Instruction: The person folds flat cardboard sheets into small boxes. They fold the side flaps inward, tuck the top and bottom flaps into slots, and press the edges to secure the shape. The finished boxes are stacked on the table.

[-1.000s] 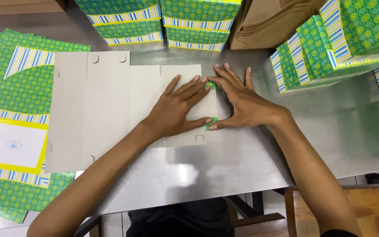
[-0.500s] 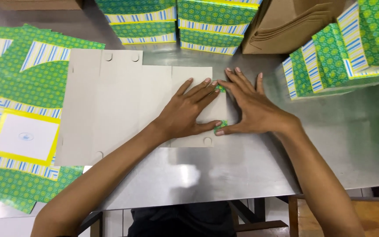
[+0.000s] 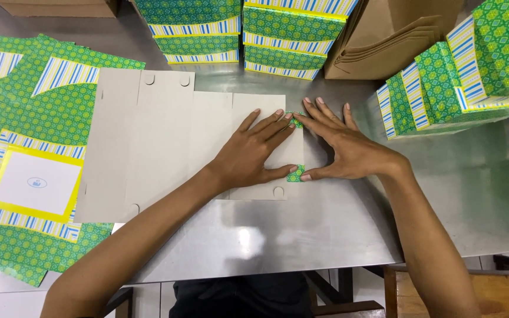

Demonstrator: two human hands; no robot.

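Observation:
A flat, unfolded carton blank point(image 3: 160, 135) lies grey side up on the metal table point(image 3: 301, 229). My left hand point(image 3: 254, 153) presses flat on its right end, fingers spread. My right hand point(image 3: 343, 147) lies flat beside it, fingertips touching the blank's right edge, where small bits of the green patterned flap point(image 3: 295, 174) show. Neither hand grips anything.
Several flat green patterned blanks point(image 3: 36, 118) are spread at the left. Stacks of folded green boxes point(image 3: 243, 29) stand at the back, more at the right point(image 3: 466, 76). A brown cardboard box point(image 3: 396, 35) sits at the back right. The table's front edge runs near me.
Both hands stay pressed on the blank's right end. Only the view has shifted a little; the blank has not visibly moved.

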